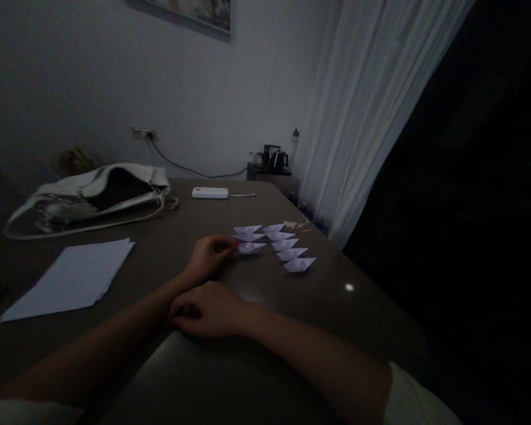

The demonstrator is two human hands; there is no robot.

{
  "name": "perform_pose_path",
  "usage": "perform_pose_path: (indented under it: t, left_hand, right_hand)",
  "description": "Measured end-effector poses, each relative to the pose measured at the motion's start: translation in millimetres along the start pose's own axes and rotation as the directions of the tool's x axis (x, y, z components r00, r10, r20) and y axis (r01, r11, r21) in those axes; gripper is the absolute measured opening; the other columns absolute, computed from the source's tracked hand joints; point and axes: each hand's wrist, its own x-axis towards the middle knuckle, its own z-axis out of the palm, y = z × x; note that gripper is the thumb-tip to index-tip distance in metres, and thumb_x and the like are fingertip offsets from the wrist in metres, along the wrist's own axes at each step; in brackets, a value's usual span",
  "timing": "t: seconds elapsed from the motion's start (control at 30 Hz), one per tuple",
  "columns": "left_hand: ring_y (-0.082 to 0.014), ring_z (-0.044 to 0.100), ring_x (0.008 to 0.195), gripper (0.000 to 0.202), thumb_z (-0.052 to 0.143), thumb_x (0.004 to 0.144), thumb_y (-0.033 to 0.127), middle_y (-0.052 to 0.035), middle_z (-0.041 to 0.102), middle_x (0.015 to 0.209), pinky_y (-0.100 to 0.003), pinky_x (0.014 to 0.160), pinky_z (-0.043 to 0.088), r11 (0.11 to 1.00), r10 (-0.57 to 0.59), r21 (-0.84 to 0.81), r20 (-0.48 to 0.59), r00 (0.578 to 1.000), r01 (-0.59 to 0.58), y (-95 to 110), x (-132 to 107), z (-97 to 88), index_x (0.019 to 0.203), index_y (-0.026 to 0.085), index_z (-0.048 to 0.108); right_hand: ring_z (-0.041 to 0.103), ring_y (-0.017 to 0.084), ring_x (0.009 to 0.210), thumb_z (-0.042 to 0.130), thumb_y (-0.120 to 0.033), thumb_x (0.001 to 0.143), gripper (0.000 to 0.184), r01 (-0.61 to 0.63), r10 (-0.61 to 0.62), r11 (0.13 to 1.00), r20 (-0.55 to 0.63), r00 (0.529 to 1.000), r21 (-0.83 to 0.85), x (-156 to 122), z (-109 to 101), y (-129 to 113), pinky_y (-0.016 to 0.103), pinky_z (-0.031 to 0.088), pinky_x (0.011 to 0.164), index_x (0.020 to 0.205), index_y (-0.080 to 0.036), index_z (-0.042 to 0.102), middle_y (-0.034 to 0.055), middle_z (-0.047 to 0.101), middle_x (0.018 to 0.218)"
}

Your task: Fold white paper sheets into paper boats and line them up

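Note:
At the near end of the left-hand row, my left hand (210, 257) is closed, its thumb and fingertips pinching the left tip of a folded white paper boat (251, 248). Two more paper boats sit close behind that one. Beside them a second row of several paper boats slants toward me, with the nearest boat (300, 265) at its front. My right hand (210, 310) rests on the table just below my left wrist. Its fingers are loosely curled in, and I see nothing in them.
A stack of white paper (73, 274) lies at left on the dark table (194, 366). Behind it is a white bag (101, 195) with a strap. A white power bank (210, 193) with a short cable lies farther back. Paper scraps (295, 224) lie near the right edge, by a curtain (358, 106).

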Motion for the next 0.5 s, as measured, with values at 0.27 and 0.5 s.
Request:
perform_pose_path:
  t: [0.27, 0.5]
  left_hand:
    - [-0.0187, 0.065, 0.081, 0.012, 0.062, 0.07, 0.022, -0.0048, 0.07, 0.089, -0.029, 0.073, 0.052, 0.993, 0.119, -0.012, 0.063, 0.991, -0.118, -5.2, 3.4, 3.1, 0.077, 0.018, 0.071]
    - [-0.0194, 0.066, 0.077, 0.021, 0.065, 0.069, 0.027, -0.0058, 0.072, 0.087, -0.031, 0.073, 0.052, 0.997, 0.028, -0.075, 0.023, 0.999, -0.026, -6.8, 1.2, 4.7, 0.087, 0.016, 0.068]
  right_hand:
    - [0.057, 0.008, 0.067, 0.055, -0.022, 0.082, 0.017, -0.038, 0.038, 0.999, 0.004, 0.999, 0.013, -0.3, -1.6, -2.5, 0.017, 0.036, 0.058, 0.094, -0.016, 0.065, -0.0008, 0.066, 0.082]
    - [0.057, 0.009, 0.068, 0.055, -0.022, 0.082, 0.018, -0.028, 0.028, 1.0, 0.002, 1.0, -0.01, -0.3, -0.5, -1.7, 0.017, 0.036, 0.059, 0.096, -0.016, 0.065, 0.0, 0.066, 0.083]
